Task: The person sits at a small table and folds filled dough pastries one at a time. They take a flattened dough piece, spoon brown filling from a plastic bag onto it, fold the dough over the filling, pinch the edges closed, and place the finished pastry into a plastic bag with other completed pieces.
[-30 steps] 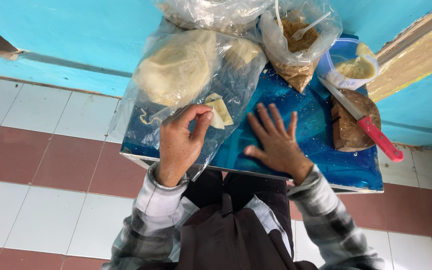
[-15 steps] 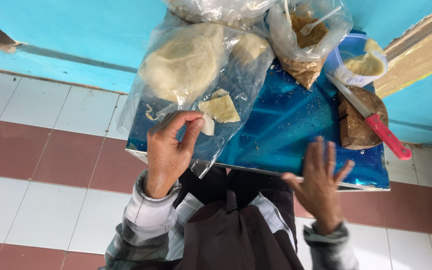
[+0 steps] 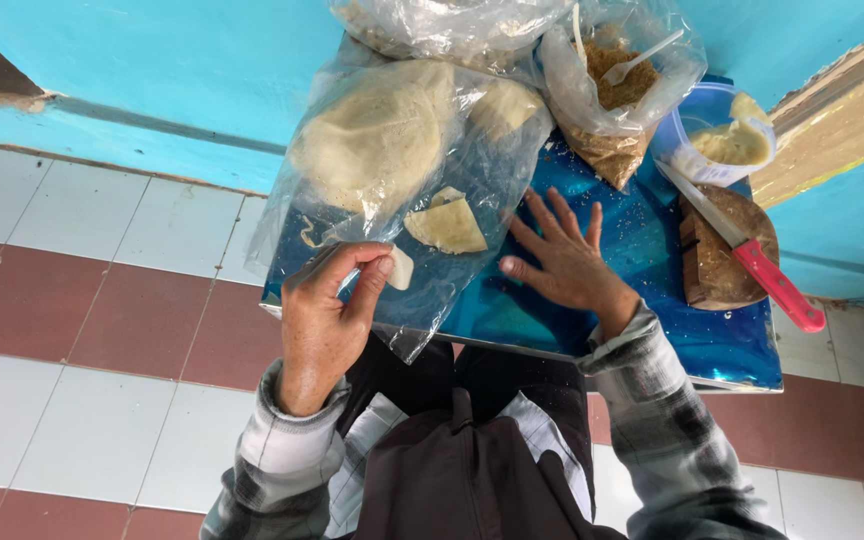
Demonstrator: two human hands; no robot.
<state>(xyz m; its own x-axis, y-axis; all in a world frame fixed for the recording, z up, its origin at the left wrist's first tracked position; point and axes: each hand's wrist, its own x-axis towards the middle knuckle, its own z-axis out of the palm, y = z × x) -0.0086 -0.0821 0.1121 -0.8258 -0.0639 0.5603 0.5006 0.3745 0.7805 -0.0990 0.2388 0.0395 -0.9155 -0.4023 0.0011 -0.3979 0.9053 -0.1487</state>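
A small pale piece of flatbread [image 3: 401, 268] sits pinched between the thumb and fingertips of the left hand [image 3: 327, 320], at the near left part of the blue counter [image 3: 652, 330], just at the mouth of a clear plastic bag [image 3: 422, 180]. Whether the piece is inside the bag's film or just outside it is hard to tell through the crinkled plastic. Within the bag lie a wedge-shaped piece of flatbread [image 3: 447, 225] near the middle of the counter and, farther back toward the left rear corner, a stack of round flatbreads [image 3: 372, 140].

The right hand [image 3: 562, 265] lies flat on the counter's middle, fingers spread wide and holding nothing, its fingertips touching the bag's right edge.

Along the rear edge stand another clear bag [image 3: 452, 25] and, to its right, a bag of brown crumbs [image 3: 617, 90] with a white spoon [image 3: 642, 58] stuck in it. At the right rear corner sits a clear tub [image 3: 717, 150] of pale yellowish paste. Beside it, at the right edge, a brown block [image 3: 717, 260] rests with a pink-handled knife [image 3: 752, 260] laid across it. Under the counter is a floor [image 3: 102, 300] of white and reddish tiles.
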